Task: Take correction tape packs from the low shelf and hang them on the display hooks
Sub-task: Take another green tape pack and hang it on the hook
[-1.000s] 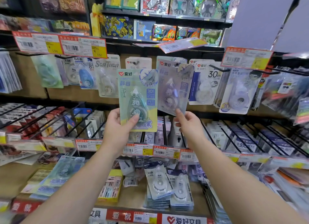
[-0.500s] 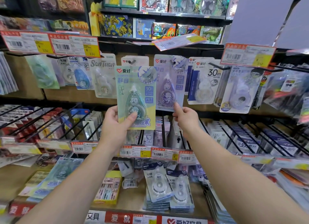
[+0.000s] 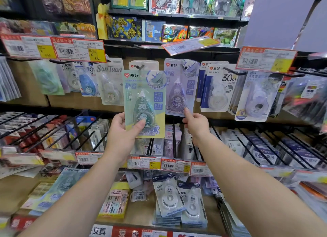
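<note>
My left hand (image 3: 122, 134) grips a green correction tape pack (image 3: 144, 98) by its lower edge and holds it upright in front of the display hooks. Just above its top edge a hook (image 3: 141, 66) sticks out of a white-backed pack. To the right, a purple correction tape pack (image 3: 178, 93) hangs on its hook (image 3: 185, 67). My right hand (image 3: 196, 125) pinches that pack's lower right corner, index finger up against the front. Several more correction tape packs (image 3: 169, 197) lie stacked on the low shelf (image 3: 141, 217) below my arms.
Other hanging packs fill the hooks to the left (image 3: 109, 84) and right (image 3: 217, 90). Price tags (image 3: 79, 50) jut out above the hooks. Black wire dividers (image 3: 177, 141) with price labels (image 3: 154, 163) form the middle row. Toy boxes (image 3: 175, 32) fill the top shelves.
The purple pack went from tilted in my right hand to hanging straight on its hook. My left hand lifted the green pack slightly toward the hooks.
</note>
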`<state>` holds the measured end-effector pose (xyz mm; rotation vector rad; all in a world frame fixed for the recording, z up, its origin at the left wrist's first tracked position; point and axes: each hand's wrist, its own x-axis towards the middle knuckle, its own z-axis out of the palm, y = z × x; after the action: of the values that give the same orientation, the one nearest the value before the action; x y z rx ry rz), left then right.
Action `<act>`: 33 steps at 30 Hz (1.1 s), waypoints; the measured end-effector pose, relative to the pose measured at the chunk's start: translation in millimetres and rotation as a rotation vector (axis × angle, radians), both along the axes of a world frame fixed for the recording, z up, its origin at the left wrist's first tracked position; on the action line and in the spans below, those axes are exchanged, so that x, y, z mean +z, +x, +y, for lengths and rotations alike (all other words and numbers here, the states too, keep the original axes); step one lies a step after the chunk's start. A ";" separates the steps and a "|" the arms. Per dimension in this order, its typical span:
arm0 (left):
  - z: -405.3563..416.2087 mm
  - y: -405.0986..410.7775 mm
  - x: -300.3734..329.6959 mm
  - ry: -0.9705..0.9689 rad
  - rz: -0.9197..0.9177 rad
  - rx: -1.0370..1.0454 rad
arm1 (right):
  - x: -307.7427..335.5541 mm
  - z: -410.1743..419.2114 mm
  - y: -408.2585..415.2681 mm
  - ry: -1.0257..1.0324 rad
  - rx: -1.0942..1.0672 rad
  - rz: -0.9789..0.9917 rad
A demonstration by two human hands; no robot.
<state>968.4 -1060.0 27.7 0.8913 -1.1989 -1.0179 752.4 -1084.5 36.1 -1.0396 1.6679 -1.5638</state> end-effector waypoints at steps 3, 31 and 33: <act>1.5 -1.4 0.7 -0.001 -0.003 -0.012 | -0.5 0.0 -1.7 0.022 -0.015 -0.009; 44.3 -49.0 33.5 -0.070 -0.072 -0.214 | 22.6 119.2 30.7 -0.230 0.017 0.251; 42.6 -53.2 33.6 -0.048 -0.067 -0.200 | 22.1 117.1 27.6 -0.215 0.006 0.259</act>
<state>915.3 -1017.4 61.3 0.7837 -1.3844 -1.1214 780.0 -967.5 58.2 -1.4077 1.6862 -1.6906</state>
